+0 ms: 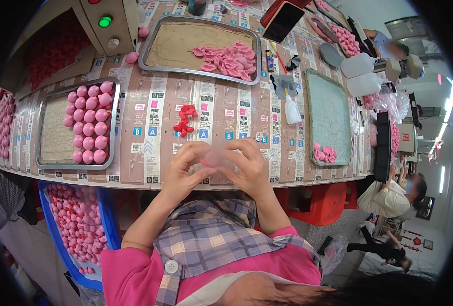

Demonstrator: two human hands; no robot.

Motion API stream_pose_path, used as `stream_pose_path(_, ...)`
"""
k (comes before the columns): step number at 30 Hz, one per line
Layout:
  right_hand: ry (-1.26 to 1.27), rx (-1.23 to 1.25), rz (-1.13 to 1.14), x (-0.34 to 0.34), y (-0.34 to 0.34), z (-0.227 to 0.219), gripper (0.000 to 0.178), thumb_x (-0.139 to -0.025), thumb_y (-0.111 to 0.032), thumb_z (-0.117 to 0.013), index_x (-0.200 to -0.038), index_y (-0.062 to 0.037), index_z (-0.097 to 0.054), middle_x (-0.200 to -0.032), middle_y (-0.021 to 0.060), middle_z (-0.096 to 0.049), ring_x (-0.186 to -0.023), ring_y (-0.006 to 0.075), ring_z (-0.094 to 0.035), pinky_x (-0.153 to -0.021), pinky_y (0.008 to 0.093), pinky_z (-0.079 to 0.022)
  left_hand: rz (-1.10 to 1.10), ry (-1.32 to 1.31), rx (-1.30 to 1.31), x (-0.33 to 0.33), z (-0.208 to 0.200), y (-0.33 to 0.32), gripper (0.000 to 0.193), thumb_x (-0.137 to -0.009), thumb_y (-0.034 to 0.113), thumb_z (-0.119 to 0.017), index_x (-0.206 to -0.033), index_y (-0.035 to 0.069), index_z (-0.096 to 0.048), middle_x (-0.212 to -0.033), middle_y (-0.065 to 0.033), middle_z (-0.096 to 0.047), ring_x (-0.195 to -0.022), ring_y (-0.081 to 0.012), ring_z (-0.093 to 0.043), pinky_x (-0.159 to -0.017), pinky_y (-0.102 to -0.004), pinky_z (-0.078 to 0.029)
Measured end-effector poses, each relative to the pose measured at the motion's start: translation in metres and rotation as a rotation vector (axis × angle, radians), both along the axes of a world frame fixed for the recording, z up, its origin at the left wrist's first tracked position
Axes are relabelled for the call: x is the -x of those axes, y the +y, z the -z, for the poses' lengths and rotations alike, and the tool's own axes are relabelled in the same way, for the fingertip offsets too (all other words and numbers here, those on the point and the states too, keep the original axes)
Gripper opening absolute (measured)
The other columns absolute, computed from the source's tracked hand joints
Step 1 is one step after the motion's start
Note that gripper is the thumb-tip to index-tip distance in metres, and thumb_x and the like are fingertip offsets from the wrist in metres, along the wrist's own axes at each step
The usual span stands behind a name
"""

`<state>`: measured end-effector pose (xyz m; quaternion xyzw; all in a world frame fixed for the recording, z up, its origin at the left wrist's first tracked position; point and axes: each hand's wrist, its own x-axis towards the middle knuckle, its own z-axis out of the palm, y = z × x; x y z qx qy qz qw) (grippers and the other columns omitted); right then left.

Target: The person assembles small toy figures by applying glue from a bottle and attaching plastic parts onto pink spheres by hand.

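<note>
Just over the near table edge, my left hand (185, 166) and my right hand (249, 166) meet around a small pink piece (215, 156). Fingers and thumbs of both hands are closed on it; it is smeared by motion, with a spot of red at its left side. Its exact kind I cannot make out. Beyond my hands lie several small red pieces (184, 122) in a loose cluster. A metal tray (150, 48) farther back holds a pile of thin pink curved pieces (231, 58).
At left, a metal tray (40, 132) carries rows of pink balls (90, 118). A green-lined tray (328, 112) with pink pieces, a white squeeze bottle (292, 110) and a phone (283, 21) are to the right. Below left stands a blue crate (58, 234) of pink-and-red pieces.
</note>
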<state>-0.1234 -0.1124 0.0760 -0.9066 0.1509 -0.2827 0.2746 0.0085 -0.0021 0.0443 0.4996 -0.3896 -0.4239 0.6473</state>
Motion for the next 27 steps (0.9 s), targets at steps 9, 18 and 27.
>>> stream_pose_path(9,-0.276,-0.832,0.056,-0.012,0.022,0.022,0.046,-0.058,-0.022,-0.074,-0.096,-0.0047,-0.056,-0.094,0.0081,-0.053,-0.087,0.0224,-0.05,-0.077,0.0314,-0.039,0.108,0.566,0.08,-0.001,0.016,0.0,0.033,-0.072,0.003,-0.062,-0.103,0.002,-0.052,-0.102,-0.0056,-0.051,-0.095,-0.0151,-0.05,-0.083,-0.0288,-0.04)
stream_pose_path(18,-0.179,-0.393,-0.016,-0.014,0.018,0.01,0.044,-0.054,-0.021,-0.074,-0.092,-0.0052,-0.058,-0.088,0.0081,-0.055,-0.084,0.0234,-0.05,-0.074,0.0329,-0.039,0.218,1.078,0.116,0.013,0.033,0.003,0.026,-0.072,0.012,-0.064,-0.096,0.011,-0.055,-0.096,-0.0078,-0.056,-0.088,-0.0217,-0.057,-0.077,-0.0357,-0.046)
stream_pose_path(27,-0.11,-0.593,-0.107,-0.014,0.015,0.002,0.042,-0.056,-0.022,-0.076,-0.089,-0.0055,-0.057,-0.09,0.0067,-0.056,-0.085,0.0215,-0.051,-0.074,0.0315,-0.039,0.321,0.997,0.187,0.006,0.039,0.003,0.023,-0.072,0.014,-0.065,-0.093,0.01,-0.056,-0.094,-0.0114,-0.058,-0.09,-0.0238,-0.056,-0.078,-0.036,-0.046)
